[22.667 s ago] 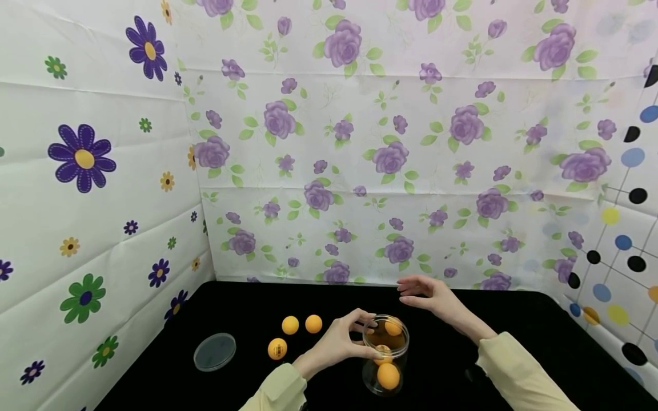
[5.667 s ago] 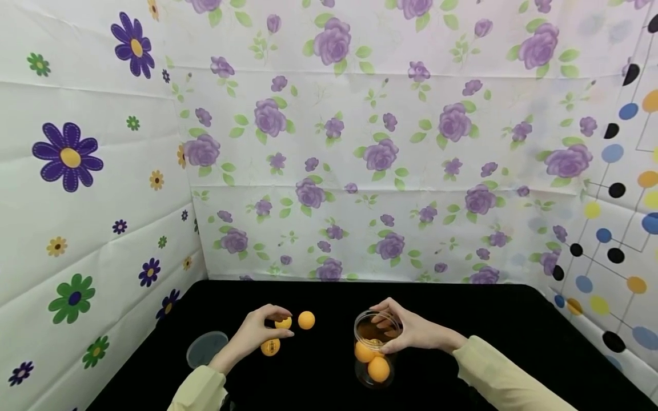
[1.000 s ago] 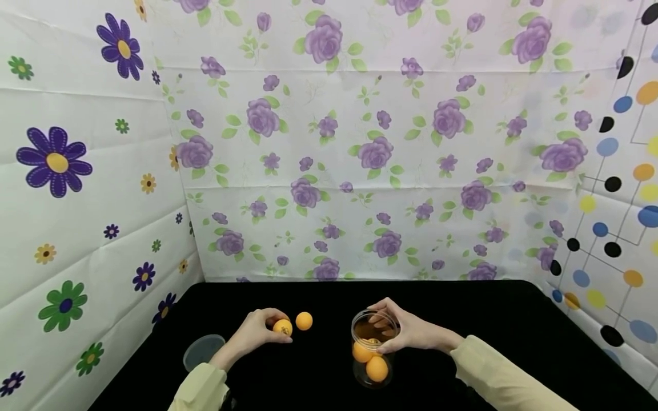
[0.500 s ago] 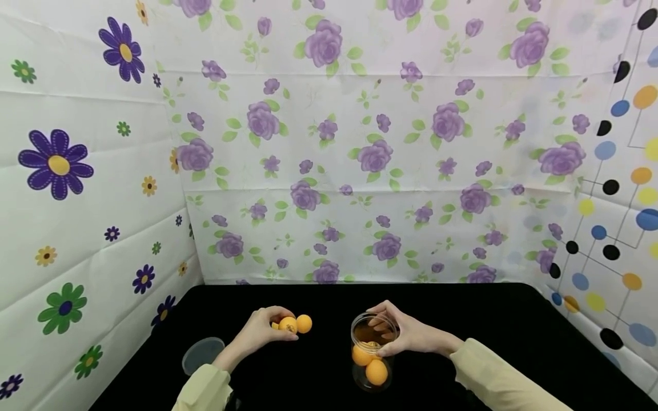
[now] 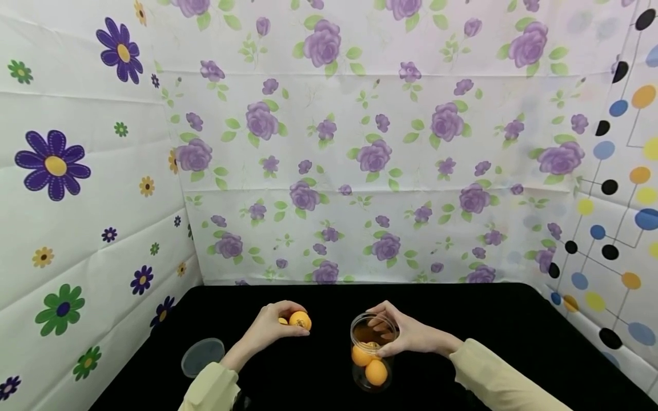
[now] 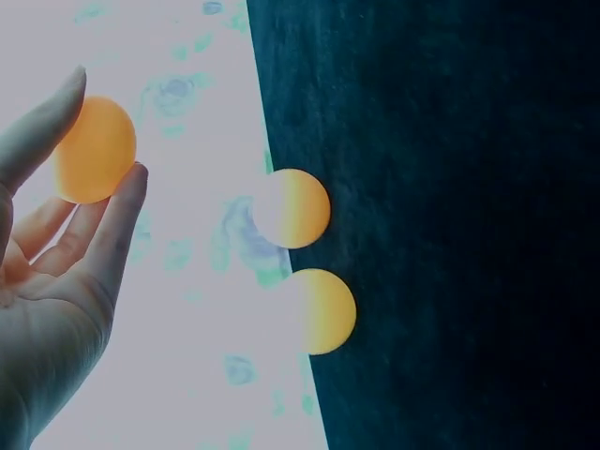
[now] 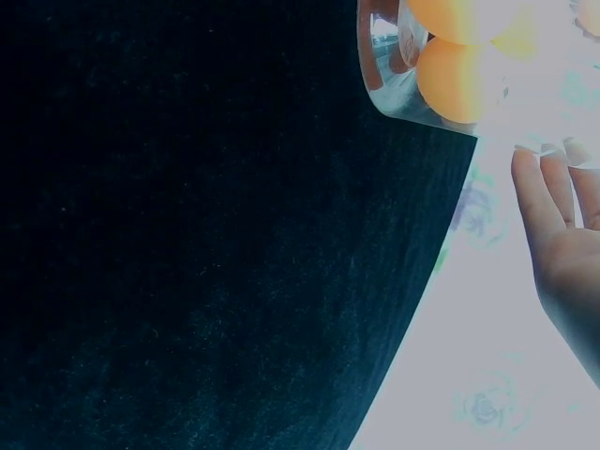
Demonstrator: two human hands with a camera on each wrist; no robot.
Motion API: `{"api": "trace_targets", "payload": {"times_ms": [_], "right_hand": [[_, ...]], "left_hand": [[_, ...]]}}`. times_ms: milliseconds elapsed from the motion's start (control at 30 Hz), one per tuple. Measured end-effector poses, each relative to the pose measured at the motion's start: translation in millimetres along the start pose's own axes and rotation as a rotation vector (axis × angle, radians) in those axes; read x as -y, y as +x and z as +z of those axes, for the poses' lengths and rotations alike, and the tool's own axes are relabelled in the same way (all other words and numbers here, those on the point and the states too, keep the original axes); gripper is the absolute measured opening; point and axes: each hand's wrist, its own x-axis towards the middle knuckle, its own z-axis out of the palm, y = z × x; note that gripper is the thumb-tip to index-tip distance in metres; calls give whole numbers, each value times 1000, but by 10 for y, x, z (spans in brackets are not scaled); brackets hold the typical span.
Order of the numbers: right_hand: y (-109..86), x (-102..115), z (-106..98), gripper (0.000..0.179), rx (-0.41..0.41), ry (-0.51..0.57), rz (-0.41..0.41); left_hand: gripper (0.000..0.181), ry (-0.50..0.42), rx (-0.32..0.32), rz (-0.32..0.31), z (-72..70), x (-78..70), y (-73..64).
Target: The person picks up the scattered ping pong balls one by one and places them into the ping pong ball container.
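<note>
My left hand (image 5: 268, 330) pinches an orange ping-pong ball (image 5: 300, 321) between thumb and fingertips. In the left wrist view, the held ball (image 6: 97, 150) stands apart from two loose ping-pong balls, an upper ball (image 6: 307, 208) and a lower ball (image 6: 330, 311), on the black surface. From the head, one loose ball (image 5: 283, 321) peeks out behind the fingers and the other is hidden. My right hand (image 5: 413, 332) grips a clear plastic jar (image 5: 353, 338) near its open rim, thumb in front and fingers behind. Several orange ping-pong balls (image 5: 376, 373) lie inside the jar.
A round translucent lid (image 5: 202, 357) lies on the black tabletop (image 5: 319, 377), left of my left forearm. Flower-patterned sheets (image 5: 288, 228) hang behind and to the left, and a dotted sheet (image 5: 612, 274) hangs on the right.
Since 5.7 s ago my left hand has taken a ball from the table; over the last second it carries it rightward. Since the oldest frame, my right hand has replaced the left on the jar.
</note>
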Motion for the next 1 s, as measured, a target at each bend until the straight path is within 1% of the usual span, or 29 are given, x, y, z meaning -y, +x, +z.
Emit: {"api": "trace_targets", "payload": {"times_ms": [233,400,533,600,667,800,867,1000], "right_hand": [[2,-2,5,59,8,0,-1],[14,-9,6,60,20,-1,-2],[17,-14,1,61,12,-6,8],[19,-11,0,61,1,-12,16],[23,-7,1,61,-13,-17,24],[26,0,4,61,-28,-21,34],[24,1,3,60,-28,-17,34],[20,3,1,59,-21,5,30]], "left_hand": [[36,-22,-8,20,48,-59,51],[36,-15,-17,15,85,-128,88],[37,-36,3,4,127,-163,145],[37,-54,12,6,147,-155,177],[37,-67,17,11,170,-110,219],[38,-51,12,21,222,13,318],[38,-40,11,23,250,47,365],[39,-50,19,28,291,-13,413]]}}
